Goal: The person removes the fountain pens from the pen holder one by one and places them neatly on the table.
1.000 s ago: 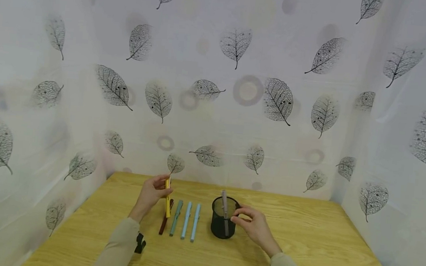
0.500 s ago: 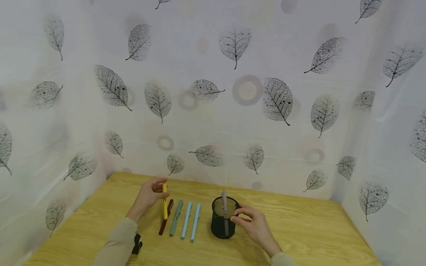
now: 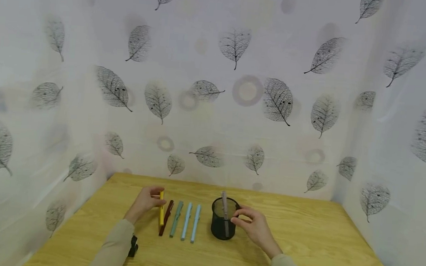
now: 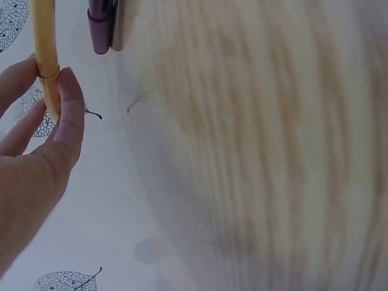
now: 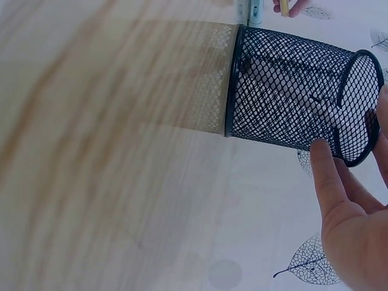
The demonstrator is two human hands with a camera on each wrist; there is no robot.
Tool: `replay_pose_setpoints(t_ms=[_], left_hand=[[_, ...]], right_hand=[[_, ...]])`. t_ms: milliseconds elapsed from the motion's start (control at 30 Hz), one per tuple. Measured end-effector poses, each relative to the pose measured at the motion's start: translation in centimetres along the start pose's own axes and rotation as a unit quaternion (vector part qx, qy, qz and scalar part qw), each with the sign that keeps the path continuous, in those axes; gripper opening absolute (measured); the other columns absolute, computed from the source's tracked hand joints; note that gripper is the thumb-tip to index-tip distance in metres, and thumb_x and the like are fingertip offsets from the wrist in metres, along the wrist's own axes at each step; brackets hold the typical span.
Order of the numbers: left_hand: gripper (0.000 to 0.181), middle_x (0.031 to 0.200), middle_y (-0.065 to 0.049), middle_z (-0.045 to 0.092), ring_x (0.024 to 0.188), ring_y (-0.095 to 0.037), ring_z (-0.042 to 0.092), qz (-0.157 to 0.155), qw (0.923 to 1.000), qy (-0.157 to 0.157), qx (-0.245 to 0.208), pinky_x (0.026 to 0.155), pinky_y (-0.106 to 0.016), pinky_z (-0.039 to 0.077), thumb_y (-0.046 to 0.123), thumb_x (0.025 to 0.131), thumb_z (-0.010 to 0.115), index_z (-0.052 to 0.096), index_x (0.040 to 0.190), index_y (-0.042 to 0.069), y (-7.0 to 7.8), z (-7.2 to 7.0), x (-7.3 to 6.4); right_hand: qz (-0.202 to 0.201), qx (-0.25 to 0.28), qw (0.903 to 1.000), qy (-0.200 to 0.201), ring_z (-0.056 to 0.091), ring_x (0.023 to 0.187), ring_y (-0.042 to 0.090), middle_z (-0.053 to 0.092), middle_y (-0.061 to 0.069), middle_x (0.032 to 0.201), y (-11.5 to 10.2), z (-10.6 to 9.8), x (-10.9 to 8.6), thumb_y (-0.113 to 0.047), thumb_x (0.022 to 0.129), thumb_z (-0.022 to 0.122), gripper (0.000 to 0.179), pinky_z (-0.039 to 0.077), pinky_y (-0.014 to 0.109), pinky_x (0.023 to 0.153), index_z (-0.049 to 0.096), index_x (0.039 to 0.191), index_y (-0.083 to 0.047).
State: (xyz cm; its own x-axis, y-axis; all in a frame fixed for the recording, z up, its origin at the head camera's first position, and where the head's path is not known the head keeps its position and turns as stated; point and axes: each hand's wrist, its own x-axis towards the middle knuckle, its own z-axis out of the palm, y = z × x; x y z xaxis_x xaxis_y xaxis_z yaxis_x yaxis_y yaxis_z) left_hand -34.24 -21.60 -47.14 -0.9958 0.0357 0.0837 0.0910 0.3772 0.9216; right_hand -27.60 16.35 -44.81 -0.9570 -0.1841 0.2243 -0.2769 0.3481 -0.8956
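Observation:
My left hand (image 3: 146,203) pinches a yellow pen (image 3: 161,214) near its upper end, between thumb and fingers. The pen points down, just left of a dark red pen (image 3: 166,217); whether it touches the table is hard to tell. Right of that lie a green pen (image 3: 176,220) and two light blue pens (image 3: 186,221), side by side. My right hand (image 3: 253,226) holds the black mesh pen cup (image 5: 291,88) by its right side near the rim, the thumb on the mesh. A greyish pen (image 3: 224,200) leans inside the upright cup, its top above the rim.
The wooden table (image 3: 313,237) bears the pens and the cup. Behind it and along both sides hangs a pale leaf-patterned curtain (image 3: 213,124). Dark straps (image 3: 133,247) sit at the wrists beside the sleeves.
My left hand has moved left and down with the yellow pen, from over the dark red pen to its left side. The right hand and the pen cup have stayed put.

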Motion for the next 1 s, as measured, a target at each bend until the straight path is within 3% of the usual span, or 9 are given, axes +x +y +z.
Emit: replay_pose_setpoints(t_ms=[167, 500, 633, 800, 900, 1000], left_hand=[[0.056, 0.14, -0.031, 0.049, 0.123, -0.046, 0.051, 0.002, 0.9997, -0.021, 0.009, 0.09, -0.042, 0.056, -0.001, 0.085, 0.071, 0.05, 0.136, -0.008, -0.2, -0.4, -0.1], [0.05, 0.13, -0.036, 0.052, 0.114, -0.044, 0.056, 0.015, 0.9966, -0.08, 0.009, 0.086, -0.04, 0.058, -0.008, 0.084, 0.068, 0.051, 0.131, -0.014, -0.1, -1.1, 0.1], [0.043, 0.121, -0.03, 0.059, 0.106, -0.037, 0.061, 0.003, 0.996, -0.076, 0.048, 0.086, -0.041, 0.057, -0.007, 0.082, 0.07, 0.057, 0.124, -0.012, -0.1, -1.0, 0.3], [0.036, 0.112, -0.022, 0.066, 0.1, -0.031, 0.064, 0.005, 0.9915, -0.076, 0.105, 0.086, -0.043, 0.056, -0.003, 0.08, 0.073, 0.064, 0.114, -0.009, 0.1, -0.7, 0.4], [0.033, 0.111, -0.021, 0.067, 0.097, -0.03, 0.065, 0.001, 0.9913, -0.075, 0.108, 0.084, -0.043, 0.057, -0.004, 0.08, 0.074, 0.065, 0.111, -0.009, 0.1, -0.6, 0.4], [0.032, 0.108, -0.021, 0.068, 0.094, -0.027, 0.066, -0.019, 0.9923, -0.072, 0.099, 0.081, -0.04, 0.058, -0.005, 0.079, 0.073, 0.065, 0.11, -0.01, 0.0, -0.5, 0.4]], right_hand=[[-0.011, 0.005, 0.9999, -0.008, 0.048, 0.13, 0.046, 0.053, 0.027, 0.139, -0.6, -0.2, -0.1, -0.01, 0.088, 0.072, 0.014, 0.057, 0.039, 0.089, 0.072, 0.098, -0.001], [-0.004, -0.019, 0.9998, 0.0, 0.047, 0.131, 0.045, 0.052, 0.026, 0.14, 2.0, 0.1, 1.0, -0.012, 0.089, 0.071, 0.013, 0.057, 0.039, 0.089, 0.072, 0.099, -0.004], [-0.001, -0.017, 0.9999, -0.002, 0.048, 0.131, 0.043, 0.052, 0.024, 0.141, 1.8, 0.1, 1.0, -0.012, 0.088, 0.072, 0.011, 0.057, 0.04, 0.09, 0.073, 0.098, -0.007], [-0.006, -0.006, 0.9999, -0.009, 0.047, 0.131, 0.045, 0.052, 0.026, 0.14, -0.6, -0.2, -0.1, -0.012, 0.088, 0.072, 0.013, 0.057, 0.04, 0.09, 0.072, 0.098, -0.003], [-0.015, -0.008, 0.9997, -0.016, 0.047, 0.13, 0.047, 0.052, 0.028, 0.139, -1.6, -0.4, -0.6, -0.013, 0.088, 0.073, 0.016, 0.057, 0.039, 0.088, 0.072, 0.098, 0.0], [-0.011, -0.008, 0.9997, -0.02, 0.047, 0.13, 0.047, 0.052, 0.029, 0.139, -1.3, -0.4, -0.5, -0.012, 0.088, 0.072, 0.017, 0.057, 0.039, 0.088, 0.071, 0.099, 0.001]])
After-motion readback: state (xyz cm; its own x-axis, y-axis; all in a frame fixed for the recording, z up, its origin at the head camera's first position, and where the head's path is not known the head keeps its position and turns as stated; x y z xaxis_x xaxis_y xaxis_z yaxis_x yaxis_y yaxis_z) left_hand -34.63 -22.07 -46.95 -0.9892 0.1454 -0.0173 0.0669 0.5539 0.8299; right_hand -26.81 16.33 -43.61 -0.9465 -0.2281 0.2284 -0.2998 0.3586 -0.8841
